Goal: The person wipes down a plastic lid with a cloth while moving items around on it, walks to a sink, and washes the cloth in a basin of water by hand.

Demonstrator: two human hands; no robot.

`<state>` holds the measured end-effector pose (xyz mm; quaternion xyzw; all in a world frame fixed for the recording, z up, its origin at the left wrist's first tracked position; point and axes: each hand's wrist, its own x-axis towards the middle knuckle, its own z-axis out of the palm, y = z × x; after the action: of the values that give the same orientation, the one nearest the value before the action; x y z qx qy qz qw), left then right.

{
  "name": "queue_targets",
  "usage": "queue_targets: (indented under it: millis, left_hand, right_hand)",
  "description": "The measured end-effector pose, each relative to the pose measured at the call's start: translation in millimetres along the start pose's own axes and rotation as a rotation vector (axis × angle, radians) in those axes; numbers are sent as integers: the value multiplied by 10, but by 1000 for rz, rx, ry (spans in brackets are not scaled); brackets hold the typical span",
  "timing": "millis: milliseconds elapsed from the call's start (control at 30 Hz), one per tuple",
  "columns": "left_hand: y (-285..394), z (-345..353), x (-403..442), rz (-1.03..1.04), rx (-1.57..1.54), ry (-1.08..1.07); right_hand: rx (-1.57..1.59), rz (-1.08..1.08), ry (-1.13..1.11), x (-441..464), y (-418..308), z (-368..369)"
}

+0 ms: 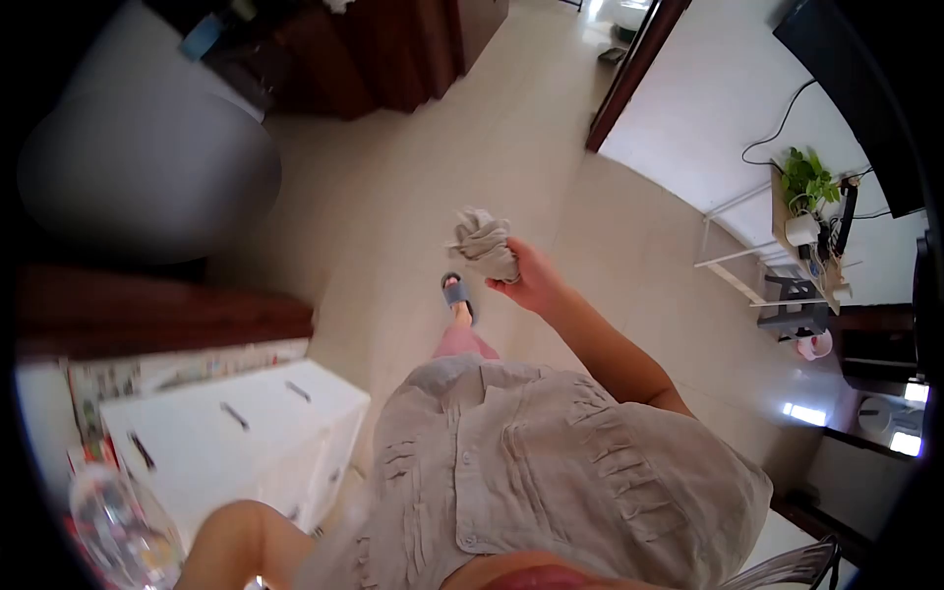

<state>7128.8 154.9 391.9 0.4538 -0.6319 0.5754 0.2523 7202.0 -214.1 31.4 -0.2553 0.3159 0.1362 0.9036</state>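
Note:
In the head view my right hand [526, 275] is held out ahead of my body, its fingers closed around a crumpled grey-beige cloth [482, 241]. The cloth bunches up above the grip, over the tiled floor [393, 187]. Of my left arm only the bent elbow [246, 531] shows at the bottom left, and the hand itself is out of sight. One foot in a grey slipper [458, 293] is below the cloth.
A white cabinet [226, 418] with dark handles stands close on my left. Dark wooden furniture [364, 54] lines the far side. On the right are a narrow table [787, 231] bearing a potted plant [808, 179], a grey stool [790, 313] and a wall-mounted screen [851, 93].

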Motion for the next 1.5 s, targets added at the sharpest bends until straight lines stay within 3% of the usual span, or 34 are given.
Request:
queue_targets:
  millis: [100,167,267,300,333,500,567,633,667,800,867,967,1033,1100,1167,1267,1333,1433,1500]
  left_hand:
    - [-977,350,-925,144,391,241]
    - [-1691,1159,-2046,-86,479,104]
    - [-2663,2865,-2893,-637,245,-472]
    - [-2903,3332,-2958,-647,166,-718]
    - [-3173,3877,-3115,-606,-29,-618]
    - [-4234,6263,-3970,-586,-414,-715]
    - [-4617,6732,-4199,-615,-424,-777]
    - [-5065,7244,-4567,-785,-307,-787]
    - [-5223,7421,-4696,-911,-285,-792]
    - [-5951,8082,-5177,-1055,-187,-847]
    - [-6326,8458,-5447,-1253,-70,-898]
    - [-7021,9341,-5977,-1363,7,-869]
    - [-7549,9994,-6351,-1203,-39,-932]
    - [-8278,10988,-6468,-1065,-190,-929]
    - [-8994,12019,-6336,-1000,-323,-816]
    - [-9934,13641,-6086,-876,-450,-726]
    - [-10368,14625,-5993,-784,-618,-552]
    - [-10899,15947,-6047,-676,-602,-517]
    - [-11105,16536,-6242,-735,-538,-492]
  right_hand:
    - [-112,-25,23,721,-712,266]
    - [-154,-92,-39,1412,-1295,142]
    - [-213,-222,72,1728,-2249,280]
    - [-239,-298,93,1790,-2502,269]
    - [-222,-349,112,1808,-2792,296]
    - [-22,-359,272,2864,-4440,-323]
    - [91,-355,174,3336,-5032,-427]
    - [156,-348,215,3872,-5821,-150]
    - [123,-335,209,4127,-6182,-16]
    - [31,-303,262,5034,-7688,731]
    - [-69,-327,30,5558,-8393,928]
    - [-146,-413,-9,6535,-9345,873]
    - [-144,-510,45,6898,-9741,796]
    - [79,-480,240,7144,-10436,607]
    - [181,-422,289,7176,-10971,429]
    - [310,-507,326,7259,-11934,226]
    - [396,-627,398,7408,-12517,39]
    - [527,-681,538,7963,-13325,-667]
    - [501,-688,463,8370,-13913,-946]
